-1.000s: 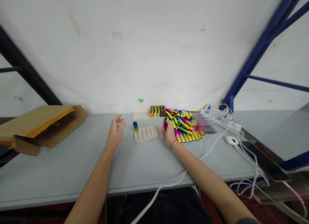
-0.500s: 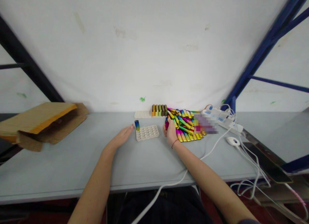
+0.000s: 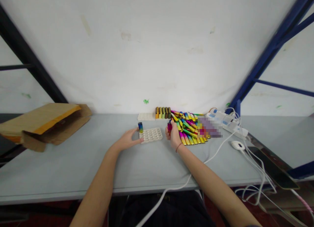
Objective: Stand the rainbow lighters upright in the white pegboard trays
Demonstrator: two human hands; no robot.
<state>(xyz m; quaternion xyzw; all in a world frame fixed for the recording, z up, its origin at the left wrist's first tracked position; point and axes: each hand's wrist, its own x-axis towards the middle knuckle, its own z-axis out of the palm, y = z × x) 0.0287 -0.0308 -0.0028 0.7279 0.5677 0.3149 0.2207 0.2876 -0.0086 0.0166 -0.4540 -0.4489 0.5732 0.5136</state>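
Note:
A pale tray (image 3: 152, 135) with rows of round holes lies on the table. One shiny blue-and-yellow tube (image 3: 140, 127) stands upright at its far left corner. My left hand (image 3: 127, 139) is at the tray's left end, thumb and fingers spread apart. Its thumb tip meets the near left corner, and the fingertips are close to the upright tube. My right hand (image 3: 174, 135) is closed around a shiny magenta tube (image 3: 169, 126), mostly hidden by the fingers. Beside that hand lies a pile of shiny rainbow-coloured tubes (image 3: 188, 129).
Against the wall are a second holed tray (image 3: 146, 116) and a block of upright coloured tubes (image 3: 163, 112). An open cardboard box (image 3: 56, 125) lies left. To the right are a power strip (image 3: 227, 124), a white mouse-like device (image 3: 237, 145), a dark phone-like slab (image 3: 272, 168) and a white cable (image 3: 176, 187).
My left hand has moved right and opened its thumb away from the fingers, reaching the tray's left end. My right hand stays closed on the magenta tube beside the pile.

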